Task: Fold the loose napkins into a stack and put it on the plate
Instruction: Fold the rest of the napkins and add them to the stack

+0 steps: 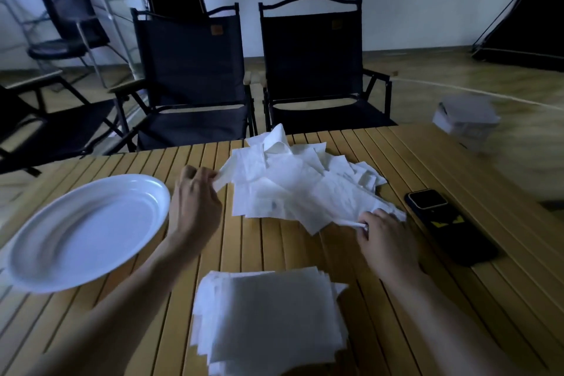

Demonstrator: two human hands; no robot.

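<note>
Head view: left hand (195,204) pinches a corner of the loose napkins (299,186) mid-table; right hand (386,241) pinches the near-right corner. Folded stack (268,317) near; plate (88,232) left.

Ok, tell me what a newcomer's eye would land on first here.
First, the heap of loose napkins at the middle of the table, the left hand pinching its left edge and the right hand its near right edge. Then the folded stack nearest the camera and the white plate at the left. A dark phone lies at the right.
</note>
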